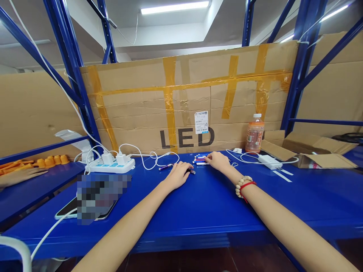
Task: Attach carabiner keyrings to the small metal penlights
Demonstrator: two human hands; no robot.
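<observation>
My left hand (179,175) is low over the blue shelf top, its fingers curled onto a dark pen (192,171) whose end sticks out to the right. Just left of that hand lies a purple-blue pen (165,167). My right hand (219,161), with a bead bracelet and a red cord at the wrist, reaches the right side of a small group of pens (200,159) in blue, red and white. Its fingertips are closed on a pen in this group. The palm side of both hands is hidden.
On the left are a white power strip (113,165) with cables and a phone (68,209), partly blurred. A drink bottle (254,134), a white adapter (270,162) and an open cardboard box (312,149) stand right. Taped cardboard (136,113) backs the shelf. Another person's hand (24,176) is far left.
</observation>
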